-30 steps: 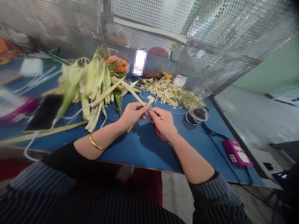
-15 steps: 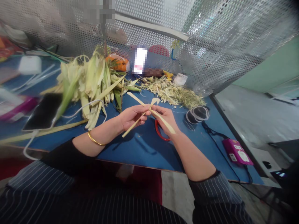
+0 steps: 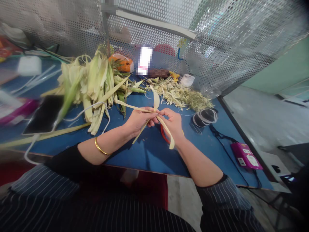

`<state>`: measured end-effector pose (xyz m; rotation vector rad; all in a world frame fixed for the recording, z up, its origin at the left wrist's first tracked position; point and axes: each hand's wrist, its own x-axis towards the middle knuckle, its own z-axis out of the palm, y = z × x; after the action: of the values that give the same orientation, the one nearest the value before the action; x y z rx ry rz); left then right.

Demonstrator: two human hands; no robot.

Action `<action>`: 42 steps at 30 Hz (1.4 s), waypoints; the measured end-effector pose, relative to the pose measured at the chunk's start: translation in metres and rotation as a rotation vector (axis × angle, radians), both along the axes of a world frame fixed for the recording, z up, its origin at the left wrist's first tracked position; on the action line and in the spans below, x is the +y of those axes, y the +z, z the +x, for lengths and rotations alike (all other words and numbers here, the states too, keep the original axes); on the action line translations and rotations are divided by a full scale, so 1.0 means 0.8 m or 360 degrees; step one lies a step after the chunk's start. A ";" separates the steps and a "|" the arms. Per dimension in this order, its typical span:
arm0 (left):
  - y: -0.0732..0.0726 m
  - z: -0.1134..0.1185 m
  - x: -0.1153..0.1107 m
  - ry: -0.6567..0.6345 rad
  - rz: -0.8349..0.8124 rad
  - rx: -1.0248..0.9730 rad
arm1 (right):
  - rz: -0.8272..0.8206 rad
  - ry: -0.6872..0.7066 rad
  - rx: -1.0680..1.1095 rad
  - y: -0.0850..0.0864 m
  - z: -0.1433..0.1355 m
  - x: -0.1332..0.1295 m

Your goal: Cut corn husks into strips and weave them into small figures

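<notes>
Pale corn husk strips (image 3: 166, 127) cross at a point between my two hands, above the blue table. My left hand (image 3: 141, 120), with a gold bangle on its wrist, pinches the strips near the crossing. My right hand (image 3: 173, 124) is closed on them from the other side, thumb and fingers together. One strip end points up, one reaches left, and two hang down toward me. Red scissor-like handles (image 3: 164, 135) lie on the table, partly hidden behind my right hand.
Left of my hands lies a heap of corn husks (image 3: 96, 83), near a black phone (image 3: 44, 114) with a white cable. Husk scraps (image 3: 178, 93) are piled at the back. A cord-wrapped black spool (image 3: 205, 118) and a purple box (image 3: 246, 156) stand right. Perforated mesh (image 3: 154, 29) rises behind.
The husk strips have turned in my hands: one end now stands more upright, and another swings further left. My right hand has shifted slightly, its fingers still at the crossing.
</notes>
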<state>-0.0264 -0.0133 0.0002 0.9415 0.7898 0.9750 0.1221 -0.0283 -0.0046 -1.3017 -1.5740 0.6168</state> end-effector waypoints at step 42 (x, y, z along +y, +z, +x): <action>-0.002 -0.017 0.023 0.0211 -0.0031 0.0362 | 0.0562 -0.0497 0.0341 0.021 0.026 0.004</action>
<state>-0.0403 0.0055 -0.0015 1.0041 1.0627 0.9830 0.1432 -0.0255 0.0123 -1.1395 -1.2066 0.2573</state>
